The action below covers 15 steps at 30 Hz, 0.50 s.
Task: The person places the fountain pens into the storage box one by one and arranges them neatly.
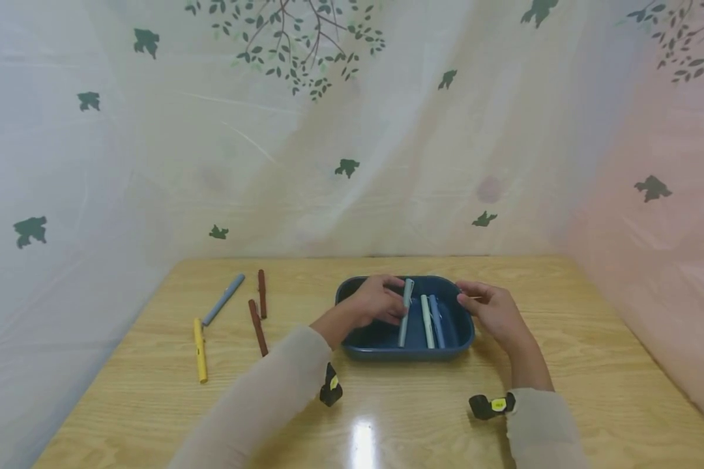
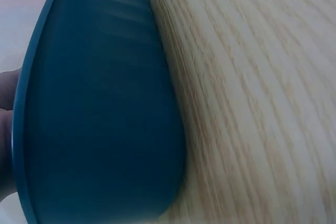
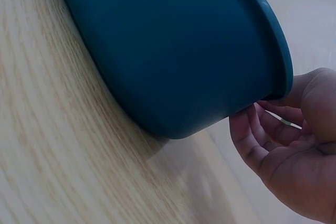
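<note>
Three pens are in the blue box (image 1: pixel 381 354) on the wooden table (image 1: pixel 422 423). The left hand (image 1: pixel 375 301) has the grey pen (image 1: pixel 405 319); its thumb and fingers seem to pinch it, though I cannot see every fingertip. This pen leans inside the box, left of the pale green pen (image 1: pixel 427 321) and the blue pen (image 1: pixel 437 322). The right hand (image 1: pixel 495 314) pinches the box's right end, thumb over the rim, fingers against the outside wall. To do this well, set the grey pen down softly, in line with the other two, and hold the box so it cannot slide. Letting go too high could make the pen roll.

Four more pens lie left of the box: the slate pen (image 1: pixel 223 300), the yellow pen (image 1: pixel 200 350) by its low end, the far brown pen (image 1: pixel 262 293) and the near brown pen (image 1: pixel 257 326). The left sleeve (image 1: pixel 270 397) comes right beside that last one and could bump it. Behind everything hangs a cloth (image 1: pixel 399 130) with birds and leaves.
</note>
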Each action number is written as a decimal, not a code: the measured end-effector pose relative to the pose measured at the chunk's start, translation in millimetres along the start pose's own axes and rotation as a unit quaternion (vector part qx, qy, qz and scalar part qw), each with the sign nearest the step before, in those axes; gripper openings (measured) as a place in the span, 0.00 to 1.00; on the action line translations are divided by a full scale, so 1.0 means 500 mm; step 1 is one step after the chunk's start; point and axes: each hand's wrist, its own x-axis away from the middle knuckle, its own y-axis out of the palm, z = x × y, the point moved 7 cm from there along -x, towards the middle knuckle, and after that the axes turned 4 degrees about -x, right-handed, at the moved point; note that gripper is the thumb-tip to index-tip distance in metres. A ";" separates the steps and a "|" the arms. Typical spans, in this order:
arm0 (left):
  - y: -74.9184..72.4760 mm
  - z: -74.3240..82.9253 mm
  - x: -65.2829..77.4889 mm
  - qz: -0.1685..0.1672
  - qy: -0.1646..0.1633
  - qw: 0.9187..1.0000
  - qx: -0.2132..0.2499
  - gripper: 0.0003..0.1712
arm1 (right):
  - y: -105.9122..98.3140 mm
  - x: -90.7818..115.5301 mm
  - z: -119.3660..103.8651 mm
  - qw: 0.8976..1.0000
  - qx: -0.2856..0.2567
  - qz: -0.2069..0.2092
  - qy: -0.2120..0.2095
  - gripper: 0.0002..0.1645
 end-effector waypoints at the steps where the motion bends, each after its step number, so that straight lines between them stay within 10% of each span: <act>1: 0.001 -0.002 -0.001 0.002 -0.002 1.000 -0.002 0.36 | 0.000 0.000 0.000 1.000 -0.001 0.000 0.001 0.28; 15: 0.013 -0.032 -0.018 0.027 -0.050 0.998 0.015 0.35 | 0.001 0.003 -0.001 1.000 0.001 -0.002 0.007 0.28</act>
